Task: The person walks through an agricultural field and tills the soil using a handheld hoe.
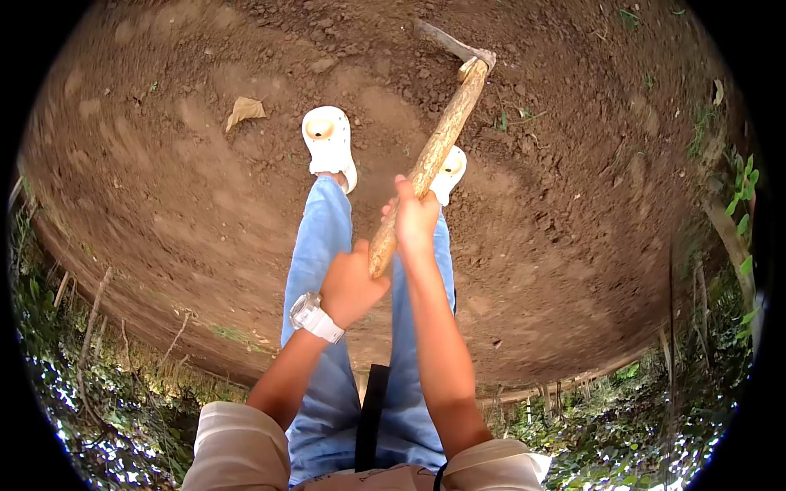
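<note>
A hoe (446,131) with a thick, rough wooden handle slants from the middle of the view up to the right. Its metal blade (442,38) lies at or just over the loose brown soil (368,61) near the top. My left hand (354,282), below a white wristwatch, is closed round the handle close to its lower end. Further up the handle, my right hand (416,214) is wrapped round the wood. Whether the blade touches the soil is hard to tell.
My feet in white clogs (329,139) stand on the soil, the right one partly behind the handle. A dry leaf (245,112) lies at the upper left. Green plants (743,204) and a thin trunk stand at the right edge, with sticks and foliage along the bottom edges.
</note>
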Demonstrator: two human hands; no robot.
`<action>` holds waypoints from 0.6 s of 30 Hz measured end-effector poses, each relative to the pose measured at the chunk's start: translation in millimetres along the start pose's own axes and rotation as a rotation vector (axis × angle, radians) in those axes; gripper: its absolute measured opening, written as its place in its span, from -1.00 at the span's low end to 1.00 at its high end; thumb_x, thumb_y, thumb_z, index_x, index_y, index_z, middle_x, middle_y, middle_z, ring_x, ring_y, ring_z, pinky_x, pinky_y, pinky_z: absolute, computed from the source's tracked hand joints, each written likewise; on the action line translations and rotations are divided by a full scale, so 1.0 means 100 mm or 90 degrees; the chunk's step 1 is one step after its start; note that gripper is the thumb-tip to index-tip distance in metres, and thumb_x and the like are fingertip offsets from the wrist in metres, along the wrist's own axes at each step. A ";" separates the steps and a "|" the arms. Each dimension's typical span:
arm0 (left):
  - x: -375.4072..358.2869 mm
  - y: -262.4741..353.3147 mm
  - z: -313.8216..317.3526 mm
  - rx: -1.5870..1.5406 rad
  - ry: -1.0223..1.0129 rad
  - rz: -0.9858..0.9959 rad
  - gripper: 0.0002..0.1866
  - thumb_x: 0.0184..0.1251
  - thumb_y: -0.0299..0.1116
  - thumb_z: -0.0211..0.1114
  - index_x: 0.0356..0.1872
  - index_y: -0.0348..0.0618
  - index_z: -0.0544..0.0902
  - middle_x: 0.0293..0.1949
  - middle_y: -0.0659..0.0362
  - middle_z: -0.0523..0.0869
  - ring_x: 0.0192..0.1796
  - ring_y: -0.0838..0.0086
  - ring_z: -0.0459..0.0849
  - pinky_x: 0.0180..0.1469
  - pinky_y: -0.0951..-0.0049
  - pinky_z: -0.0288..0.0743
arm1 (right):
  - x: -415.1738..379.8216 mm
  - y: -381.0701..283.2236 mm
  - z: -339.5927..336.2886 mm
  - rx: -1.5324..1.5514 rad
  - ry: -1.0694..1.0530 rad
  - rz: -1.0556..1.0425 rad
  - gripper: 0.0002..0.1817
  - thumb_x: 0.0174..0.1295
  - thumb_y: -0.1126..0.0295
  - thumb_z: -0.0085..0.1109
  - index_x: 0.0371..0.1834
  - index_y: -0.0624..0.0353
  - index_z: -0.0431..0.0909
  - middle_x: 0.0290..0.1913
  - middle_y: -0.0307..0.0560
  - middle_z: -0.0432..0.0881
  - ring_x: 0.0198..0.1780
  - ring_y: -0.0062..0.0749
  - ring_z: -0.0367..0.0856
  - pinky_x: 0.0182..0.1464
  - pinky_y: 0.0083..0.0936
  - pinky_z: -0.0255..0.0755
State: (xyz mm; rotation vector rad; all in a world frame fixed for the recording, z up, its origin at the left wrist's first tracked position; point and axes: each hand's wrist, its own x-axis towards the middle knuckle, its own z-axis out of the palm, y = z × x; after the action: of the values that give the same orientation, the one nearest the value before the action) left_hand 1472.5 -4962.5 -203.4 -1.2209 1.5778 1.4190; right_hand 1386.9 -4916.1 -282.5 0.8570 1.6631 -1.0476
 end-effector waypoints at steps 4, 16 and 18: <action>-0.23 -0.17 0.18 -0.022 -0.024 -0.004 -0.72 -0.19 -0.44 0.21 -0.47 -0.36 0.33 -0.68 -0.14 0.49 -0.56 0.02 0.55 -0.53 0.22 0.37 | -0.19 0.27 -0.16 -0.007 0.027 0.002 -0.74 0.06 0.34 0.14 -0.37 0.23 0.27 -0.64 -0.17 0.37 -0.71 -0.52 0.37 -0.70 -0.59 0.28; 0.52 0.57 0.88 0.003 -0.015 0.170 -0.69 -0.17 -0.41 0.22 -0.36 -0.33 0.39 -0.62 -0.18 0.53 -0.48 -0.06 0.55 -0.47 0.15 0.41 | 0.43 -0.49 -1.02 0.094 0.154 -0.243 -0.74 0.06 0.37 0.13 -0.39 0.32 0.29 -0.63 -0.14 0.42 -0.69 -0.54 0.41 -0.67 -0.60 0.32; 0.93 0.81 1.10 0.014 0.034 0.242 -0.68 -0.16 -0.41 0.22 -0.34 -0.30 0.36 -0.62 -0.20 0.53 -0.48 -0.08 0.54 -0.44 0.10 0.42 | 0.74 -0.91 -1.17 0.069 0.153 -0.288 -0.71 0.08 0.33 0.14 -0.38 0.29 0.26 -0.60 -0.12 0.43 -0.68 -0.54 0.41 -0.68 -0.60 0.32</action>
State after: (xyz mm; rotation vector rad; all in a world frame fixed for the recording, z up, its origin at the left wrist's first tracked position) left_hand 1355.1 -4876.2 -280.5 -0.9867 1.9317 1.6055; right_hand 1243.4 -4838.2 -309.6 0.7112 2.0796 -1.3944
